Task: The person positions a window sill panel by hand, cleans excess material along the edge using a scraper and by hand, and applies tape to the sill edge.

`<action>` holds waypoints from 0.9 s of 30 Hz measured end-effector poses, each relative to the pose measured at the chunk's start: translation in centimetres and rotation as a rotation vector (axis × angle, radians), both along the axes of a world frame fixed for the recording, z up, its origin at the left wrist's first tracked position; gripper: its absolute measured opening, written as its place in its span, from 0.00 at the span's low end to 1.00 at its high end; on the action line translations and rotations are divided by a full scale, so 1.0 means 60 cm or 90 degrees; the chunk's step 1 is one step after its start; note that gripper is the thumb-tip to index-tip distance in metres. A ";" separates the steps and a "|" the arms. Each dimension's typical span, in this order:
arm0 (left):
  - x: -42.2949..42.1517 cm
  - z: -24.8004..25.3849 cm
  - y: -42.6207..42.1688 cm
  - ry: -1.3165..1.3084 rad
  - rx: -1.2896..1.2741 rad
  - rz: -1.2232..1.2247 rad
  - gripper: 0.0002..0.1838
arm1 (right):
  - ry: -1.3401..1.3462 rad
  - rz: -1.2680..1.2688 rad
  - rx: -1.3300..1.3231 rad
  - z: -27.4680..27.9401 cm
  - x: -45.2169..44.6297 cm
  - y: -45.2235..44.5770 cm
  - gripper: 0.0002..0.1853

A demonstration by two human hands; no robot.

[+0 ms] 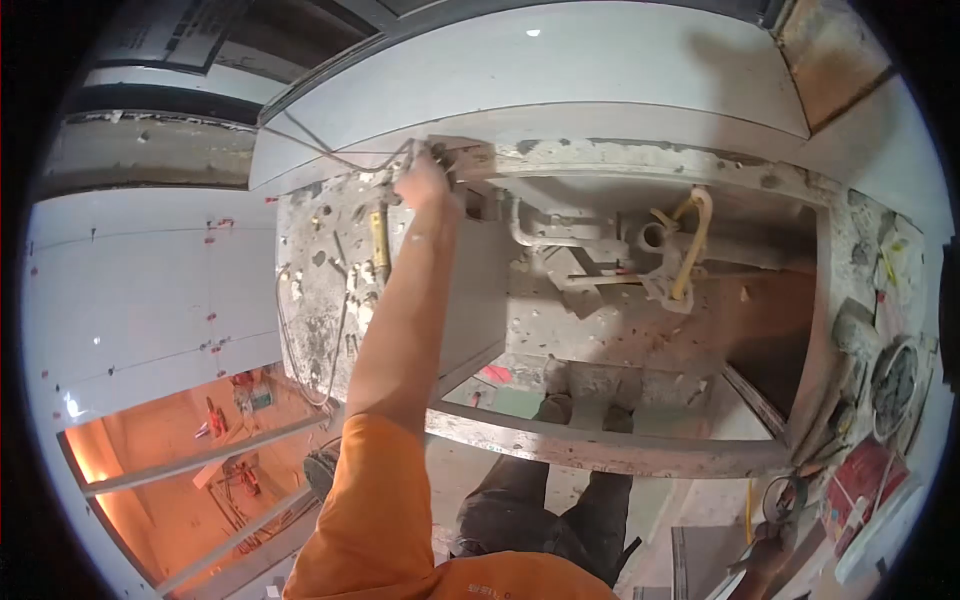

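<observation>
My left hand [424,182] reaches to the far edge of a rough, mortar-spotted counter [320,235], against the white tiled wall. Its fingers are closed at the corner of the frame opening; what lies between them is too small to tell. A thin grey cable [345,160] runs from beside the hand toward the upper left. Nearer to me, left of my forearm, a yellow-handled tool [379,238] lies on the counter. My right hand is not in view.
Right of my arm, the framed opening [640,455] holds white pipes [560,238] and a yellow-white hose [697,240]. A wire coil [895,385] and red box [865,490] crowd the right ledge. Metal bars [215,455] cross an orange-lit space at lower left.
</observation>
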State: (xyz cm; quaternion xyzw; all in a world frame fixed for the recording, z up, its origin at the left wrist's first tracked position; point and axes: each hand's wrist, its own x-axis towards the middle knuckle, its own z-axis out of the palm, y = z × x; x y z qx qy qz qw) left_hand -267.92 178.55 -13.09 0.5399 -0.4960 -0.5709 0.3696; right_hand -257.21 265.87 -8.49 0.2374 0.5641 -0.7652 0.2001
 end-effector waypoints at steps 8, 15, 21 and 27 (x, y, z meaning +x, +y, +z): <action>-0.048 0.021 0.008 -0.013 -0.095 0.140 0.12 | -0.034 -0.044 0.135 0.013 0.013 -0.105 0.12; -0.091 0.045 0.052 0.077 -0.016 0.142 0.13 | -0.019 0.065 0.123 -0.006 0.019 -0.106 0.08; -0.184 0.048 0.211 0.079 -0.025 0.129 0.08 | -0.027 0.050 0.095 -0.022 0.033 -0.104 0.06; -0.302 0.032 0.432 0.155 0.073 -0.104 0.13 | -0.026 0.040 0.074 0.012 0.022 -0.140 0.07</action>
